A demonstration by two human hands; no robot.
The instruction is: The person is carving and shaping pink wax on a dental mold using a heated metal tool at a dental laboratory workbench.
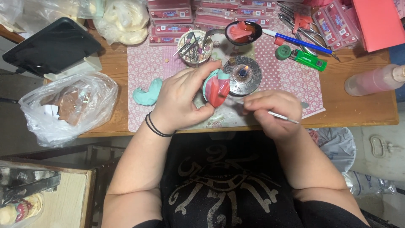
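My left hand [181,99] grips a teal dental cast covered with red-pink wax [217,88], tilted above the front of the table. My right hand [272,112] is closed around a thin metal instrument [283,118]; its handle sticks out to the right, and its tip points toward the cast, hidden by my fingers. A small round burner [244,75] with a lit flame stands just behind the cast. A second teal cast [148,93] lies on the patterned mat [274,76] left of my left hand.
A cup of metal burs [193,47], a dark ladle holding red wax [242,33], a blue pen [295,40], a green lighter [308,59], pliers and stacked pink boxes [171,19] crowd the back. A clear plastic bag [69,105] sits left; a pinkish bottle [373,80] lies right.
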